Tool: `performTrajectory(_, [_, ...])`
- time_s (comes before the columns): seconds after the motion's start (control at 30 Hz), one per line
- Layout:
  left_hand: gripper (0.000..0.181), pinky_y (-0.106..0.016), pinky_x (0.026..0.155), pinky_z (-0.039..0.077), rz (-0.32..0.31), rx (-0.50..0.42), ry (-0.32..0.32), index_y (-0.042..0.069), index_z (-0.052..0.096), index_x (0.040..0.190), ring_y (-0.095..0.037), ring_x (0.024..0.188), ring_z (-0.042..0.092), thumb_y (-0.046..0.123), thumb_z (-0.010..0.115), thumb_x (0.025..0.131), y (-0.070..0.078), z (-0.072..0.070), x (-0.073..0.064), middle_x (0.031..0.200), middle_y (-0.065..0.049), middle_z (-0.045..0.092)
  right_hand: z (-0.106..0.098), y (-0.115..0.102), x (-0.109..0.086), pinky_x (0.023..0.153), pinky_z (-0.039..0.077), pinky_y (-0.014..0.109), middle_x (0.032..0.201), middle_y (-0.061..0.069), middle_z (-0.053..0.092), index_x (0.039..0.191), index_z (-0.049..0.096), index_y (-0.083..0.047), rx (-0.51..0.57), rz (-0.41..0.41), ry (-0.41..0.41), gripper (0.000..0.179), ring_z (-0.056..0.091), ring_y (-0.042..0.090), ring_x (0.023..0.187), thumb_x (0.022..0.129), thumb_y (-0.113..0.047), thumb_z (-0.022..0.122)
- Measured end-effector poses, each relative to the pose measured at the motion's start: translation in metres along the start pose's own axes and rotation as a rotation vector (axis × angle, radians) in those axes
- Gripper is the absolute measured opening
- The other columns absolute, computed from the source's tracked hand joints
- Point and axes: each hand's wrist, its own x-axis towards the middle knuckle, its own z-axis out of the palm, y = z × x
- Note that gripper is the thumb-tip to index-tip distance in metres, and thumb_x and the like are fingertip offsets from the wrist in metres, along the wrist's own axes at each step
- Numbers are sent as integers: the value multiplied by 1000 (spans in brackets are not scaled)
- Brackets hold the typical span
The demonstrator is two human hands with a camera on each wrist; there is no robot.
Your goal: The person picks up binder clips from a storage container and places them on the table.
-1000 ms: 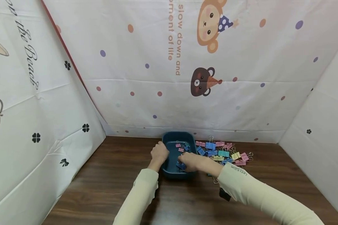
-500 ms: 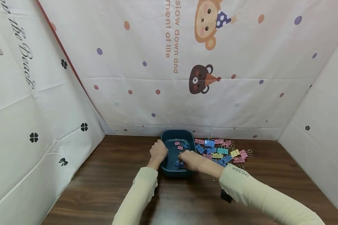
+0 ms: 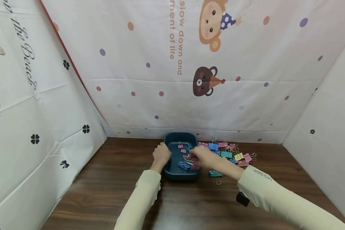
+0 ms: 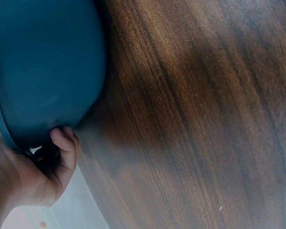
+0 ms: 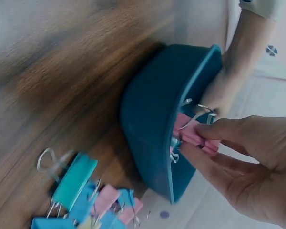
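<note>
My left hand grips the left rim of a dark teal plastic bin, thumb and fingers around its edge. In the left wrist view, curled fingers press against the bin's outer wall. Over the bin's right side, my right hand pinches a pink binder clip between thumb and fingers, its wire handles showing. Inside the bin lie a blue binder clip and several smaller pink and blue clips.
Right of the bin, a pile of pink, blue, yellow and teal binder clips covers the wooden table, partly hidden by my right arm. A teal clip lies nearer the front. Printed white sheets enclose the back and sides.
My right hand has risen from inside the bin and moved right, the pink binder clip now visible in its fingers. The left hand keeps its grip on the rim.
</note>
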Motion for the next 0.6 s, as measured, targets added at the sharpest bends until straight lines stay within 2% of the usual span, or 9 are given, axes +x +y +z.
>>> performTrajectory(0.2, [39,-51,86,59,-7,3,-8,-6,56,125,-35,92,71,20,66,98,-2,1,1,107,-23,69,-14,14,-33,58,41,19,75,4,59,90,68,-2,26,29,158,9,46,7,67,86,5,72])
performTrajectory(0.33, [40,-51,86,59,-7,14,-16,-6,56,126,-36,94,71,21,66,98,-4,1,1,108,-24,69,-20,26,-62,56,39,19,75,1,59,91,72,-2,16,102,225,8,47,7,66,85,3,72])
performTrajectory(0.6, [39,-51,85,59,12,3,-19,-7,56,124,-36,91,71,20,64,98,-2,2,2,105,-24,69,-15,55,-120,55,36,19,70,-3,57,81,71,-6,50,277,266,12,42,1,61,79,6,71])
